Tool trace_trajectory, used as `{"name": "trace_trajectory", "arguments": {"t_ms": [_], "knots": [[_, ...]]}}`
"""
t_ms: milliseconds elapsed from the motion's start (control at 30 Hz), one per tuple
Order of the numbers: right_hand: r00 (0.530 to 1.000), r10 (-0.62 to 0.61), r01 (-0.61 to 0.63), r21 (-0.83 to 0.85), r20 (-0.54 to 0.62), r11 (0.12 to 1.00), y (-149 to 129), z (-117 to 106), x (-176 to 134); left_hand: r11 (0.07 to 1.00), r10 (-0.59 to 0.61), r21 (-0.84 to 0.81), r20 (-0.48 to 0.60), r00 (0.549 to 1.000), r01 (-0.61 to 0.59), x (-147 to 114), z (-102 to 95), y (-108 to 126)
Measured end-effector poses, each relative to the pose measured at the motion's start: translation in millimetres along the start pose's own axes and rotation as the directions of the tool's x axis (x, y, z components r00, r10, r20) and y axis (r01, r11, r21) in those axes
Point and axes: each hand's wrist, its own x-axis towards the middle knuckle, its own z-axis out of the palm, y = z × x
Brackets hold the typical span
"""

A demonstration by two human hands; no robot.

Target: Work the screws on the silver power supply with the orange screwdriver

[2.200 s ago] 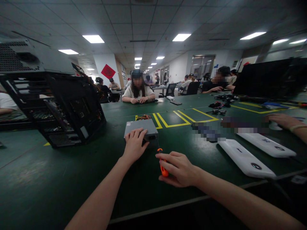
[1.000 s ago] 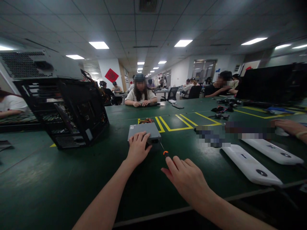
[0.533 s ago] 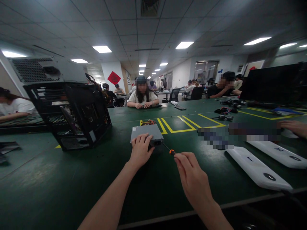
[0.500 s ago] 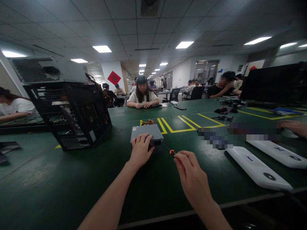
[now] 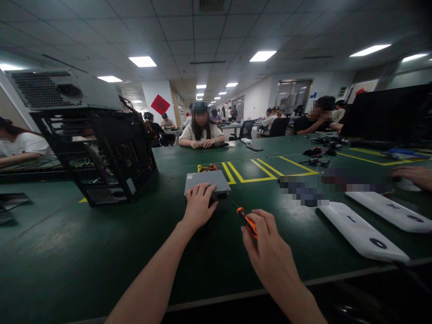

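Open table (image 5: 171, 191) between computer case (image 5: 111, 157) and gray box (image 5: 211, 177); white devices (image 5: 359, 229) obstruct right side.

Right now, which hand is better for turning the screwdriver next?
Probably the right hand: it holds the screwdriver, shaft pointing towards the grey box. The left hand rests on that box.

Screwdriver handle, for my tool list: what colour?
The handle is orange and black, seen in the head view.
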Motion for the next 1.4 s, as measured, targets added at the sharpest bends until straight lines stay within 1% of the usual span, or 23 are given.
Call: {"name": "trace_trajectory", "arguments": {"t_ms": [67, 133, 267, 333, 467, 500, 533, 633, 700, 767, 833, 900, 933, 1000, 1067, 1133, 1200, 1300, 1333, 1367, 1400], "knots": [[0.998, -0.067, 0.067, 0.001, 0.003, 0.998, -3, 1, -2, 1.000, 0.003, -0.005, -0.009, 1.000, -0.003, 0, 0.0, 0], [0.996, -0.086, 0.087, -0.008, 0.014, 0.996, -4, 2, -3, 1.000, 0.008, -0.010, -0.014, 1.000, -0.008, 0, 0.0, 0], [0.999, 0.045, -0.044, -0.043, 0.010, 0.998, 3, -1, 0, 1.000, 0.014, -0.015, -0.015, 1.000, -0.014, 0, 0.4, -1], [0.998, 0.064, -0.064, -0.031, 0.020, 0.998, 6, -2, 0, 1.000, 0.015, -0.013, -0.016, 1.000, -0.015, 0, 0.9, -2], [0.999, -0.049, 0.048, 0.023, 0.017, 0.999, 2, 0, -3, 1.000, 0.010, -0.007, -0.023, 1.000, -0.010, 0, 1.7, -1], [0.998, -0.056, 0.055, 0.026, 0.015, 0.998, 1, 1, -4, 1.000, 0.009, -0.006, -0.023, 1.000, -0.009, 0, 1.8, -1], [0.999, -0.039, 0.038, 0.027, 0.020, 0.999, 1, 2, -4, 1.000, 0.008, -0.005, -0.023, 1.000, -0.008, 0, 2.0, -1], [0.994, 0.104, -0.105, 0.015, 0.044, 0.994, 5, 3, -6, 1.000, 0.009, -0.003, -0.024, 1.000, -0.009, 0, 2.2, -1], [0.985, 0.161, -0.162, 0.003, 0.064, 0.987, 7, 2, -8, 1.000, 0.011, -0.002, -0.028, 1.000, -0.011, 0, 2.3, -1], [0.990, 0.130, -0.131, 0.014, 0.059, 0.991, 6, 1, -10, 1.000, 0.011, 0.000, -0.030, 1.000, -0.011, 0, 2.3, -1], [0.999, 0.038, -0.039, 0.052, 0.021, 0.998, 3, 2, -11, 1.000, 0.009, 0.001, -0.027, 1.000, -0.009, 0, 2.3, 0], [0.998, -0.041, 0.044, 0.081, -0.042, 0.996, 0, 5, -9, 1.000, 0.006, 0.001, -0.023, 1.000, -0.006, 0, 2.0, 0], [0.996, -0.055, 0.060, 0.080, -0.069, 0.995, 0, 6, -7, 1.000, 0.004, 0.001, -0.022, 1.000, -0.004, 0, 1.7, 0], [0.995, -0.020, 0.025, 0.050, -0.097, 0.998, 3, 7, -4, 1.000, 0.001, 0.001, -0.019, 1.000, -0.001, 0, 1.0, 0], [0.995, 0.049, -0.050, 0.000, -0.088, 0.999, 8, 6, -3, 1.000, 0.000, -0.002, -0.015, 1.000, 0.000, 0, 0.1, 0], [0.996, 0.082, -0.083, -0.030, -0.040, 0.996, 11, 3, -5, 1.000, 0.001, -0.009, -0.013, 1.000, -0.001, 0, -0.6, 1], [0.999, 0.043, -0.043, -0.029, -0.001, 0.999, 11, 2, -8, 1.000, 0.001, -0.015, -0.013, 1.000, -0.001, 0, -1.1, 1], [0.994, -0.107, 0.107, -0.020, 0.011, 0.994, 4, 2, -10, 1.000, -0.004, -0.020, -0.011, 1.000, 0.004, 0, -1.1, 1], [0.990, -0.140, 0.140, -0.020, 0.012, 0.990, 2, 2, -10, 1.000, -0.006, -0.020, -0.010, 1.000, 0.006, 0, -1.0, 2], [0.989, -0.146, 0.147, -0.019, 0.013, 0.989, 0, 2, -9, 1.000, -0.008, -0.020, -0.013, 1.000, 0.008, 0, -0.9, 2], [0.992, -0.125, 0.125, -0.015, 0.012, 0.992, 0, 2, -8, 1.000, -0.008, -0.019, -0.014, 1.000, 0.008, 0, -0.8, 2]]}}
